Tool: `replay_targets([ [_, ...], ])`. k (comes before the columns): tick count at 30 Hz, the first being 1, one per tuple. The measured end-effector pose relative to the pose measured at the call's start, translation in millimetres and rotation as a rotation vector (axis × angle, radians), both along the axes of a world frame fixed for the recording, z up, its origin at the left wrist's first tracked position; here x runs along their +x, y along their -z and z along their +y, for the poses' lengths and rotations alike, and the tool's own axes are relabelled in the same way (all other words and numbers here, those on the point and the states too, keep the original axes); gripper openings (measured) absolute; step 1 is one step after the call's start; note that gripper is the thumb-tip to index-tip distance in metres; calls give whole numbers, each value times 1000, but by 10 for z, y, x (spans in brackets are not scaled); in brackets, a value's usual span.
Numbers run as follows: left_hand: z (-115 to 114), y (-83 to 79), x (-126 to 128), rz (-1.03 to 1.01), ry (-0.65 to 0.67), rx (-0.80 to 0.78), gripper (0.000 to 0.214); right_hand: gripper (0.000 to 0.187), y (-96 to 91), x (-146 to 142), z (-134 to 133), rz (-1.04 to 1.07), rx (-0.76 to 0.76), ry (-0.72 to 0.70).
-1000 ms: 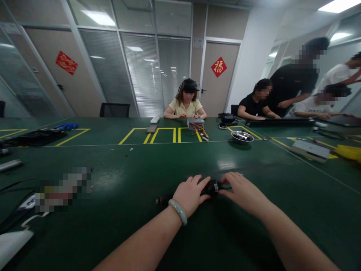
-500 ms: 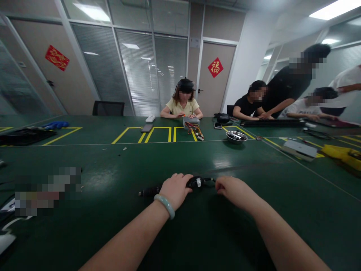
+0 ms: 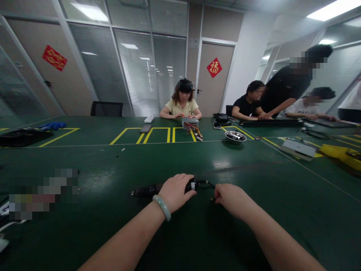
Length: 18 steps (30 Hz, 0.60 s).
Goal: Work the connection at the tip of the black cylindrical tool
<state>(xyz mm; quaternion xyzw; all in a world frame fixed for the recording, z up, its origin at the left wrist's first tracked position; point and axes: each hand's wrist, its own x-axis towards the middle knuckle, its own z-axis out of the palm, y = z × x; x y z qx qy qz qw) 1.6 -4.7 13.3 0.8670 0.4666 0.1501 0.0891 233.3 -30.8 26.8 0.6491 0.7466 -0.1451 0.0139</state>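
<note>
A black electric screwdriver lies sideways on the green table, its metal tip to the left. My left hand, with a pale green bangle at the wrist, is wrapped over its rear part, and the palm hides the middle of the body. From the tool's right end runs a short black cord. My right hand pinches this cord just right of the tool, fingers closed. A small connector end pokes out below those fingers.
Across the table a person works at a grey metal box with coloured wires. A steel bowl stands beyond my right hand. Further right lie a white box and a yellow item. Other people sit and lean at the right.
The screwdriver has shifted slightly left and turned under my left hand, showing more of its body. A connector end now shows below my right fingers.
</note>
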Motion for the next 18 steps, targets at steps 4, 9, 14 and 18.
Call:
replay_targets([
  [4,-5,82,71,-8,-13,37,45,5,97,40,130,35,65,63],
  [9,1,64,84,-24,-25,6,38,12,195,111,334,175,331,201],
  [14,-19,9,44,51,-96,-30,34,14,160,31,317,340,382,142],
  [18,-19,8,-15,36,-104,-29,32,12,185,-72,252,376,221,50],
])
